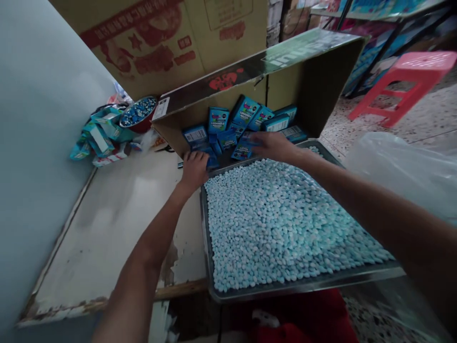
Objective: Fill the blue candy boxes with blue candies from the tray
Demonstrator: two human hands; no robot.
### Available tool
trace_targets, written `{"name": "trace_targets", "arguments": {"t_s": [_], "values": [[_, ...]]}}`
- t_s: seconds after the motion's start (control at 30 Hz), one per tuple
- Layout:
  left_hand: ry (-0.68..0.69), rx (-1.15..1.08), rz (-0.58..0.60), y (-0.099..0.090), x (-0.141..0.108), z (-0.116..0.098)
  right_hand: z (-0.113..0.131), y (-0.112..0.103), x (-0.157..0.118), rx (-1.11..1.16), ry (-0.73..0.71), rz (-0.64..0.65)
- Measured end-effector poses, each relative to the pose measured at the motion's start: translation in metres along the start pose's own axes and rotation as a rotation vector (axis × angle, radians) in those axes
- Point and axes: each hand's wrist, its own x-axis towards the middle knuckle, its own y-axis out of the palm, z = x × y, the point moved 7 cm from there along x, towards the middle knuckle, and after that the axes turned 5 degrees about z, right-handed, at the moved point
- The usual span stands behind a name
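Small blue packets lie in a loose pile inside a cardboard box laid open toward me. My left hand is at the box's lower left corner, fingers curled over a blue packet beside the tray's corner; its grip is partly hidden. Over the packets at the middle of the pile reaches my right hand, its fingers blurred against a blue packet. Below both hands, a metal tray holds a wide layer of pale blue and white candies.
A red bowl of small blue pieces and crumpled blue packaging sit at the left. Behind stands a large carton. A pink stool and clear plastic are at the right.
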Motion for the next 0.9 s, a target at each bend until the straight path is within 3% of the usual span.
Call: {"name": "trace_targets", "arguments": {"t_s": [0.07,0.17,0.27,0.37,0.43,0.5,0.57,0.63,0.73,0.9], "values": [[-0.121,-0.153,-0.197,-0.017,-0.018,0.009,0.012,0.014,0.036,-0.035,-0.019,-0.045],[-0.255,-0.7,-0.465,-0.025,-0.049,0.034,0.034,0.038,0.081,-0.036,-0.097,-0.104],[-0.295,-1.319,-0.526,-0.005,-0.075,0.051,0.05,0.065,0.11,-0.124,-0.13,-0.098],[-0.312,-1.6,-0.509,0.014,-0.095,0.055,0.059,0.08,0.113,-0.232,-0.097,-0.046],[-0.312,-1.64,-0.508,0.021,-0.106,0.055,0.063,0.073,0.099,-0.269,-0.099,-0.037],[-0.314,-1.657,-0.522,0.025,-0.116,0.053,0.064,0.051,0.071,-0.221,-0.125,-0.112],[-0.32,-1.684,-0.553,0.026,-0.126,0.049,0.059,0.025,0.033,-0.026,-0.138,-0.204],[-0.315,-1.742,-0.562,0.027,-0.135,0.041,0.05,0.01,-0.007,0.3,-0.12,-0.217],[-0.278,-1.858,-0.515,0.026,-0.144,0.018,0.044,0.012,-0.064,0.706,-0.07,-0.193],[-0.24,-1.938,-0.448,0.024,-0.169,-0.037,0.068,0.033,-0.148,0.815,-0.027,-0.36]]}}
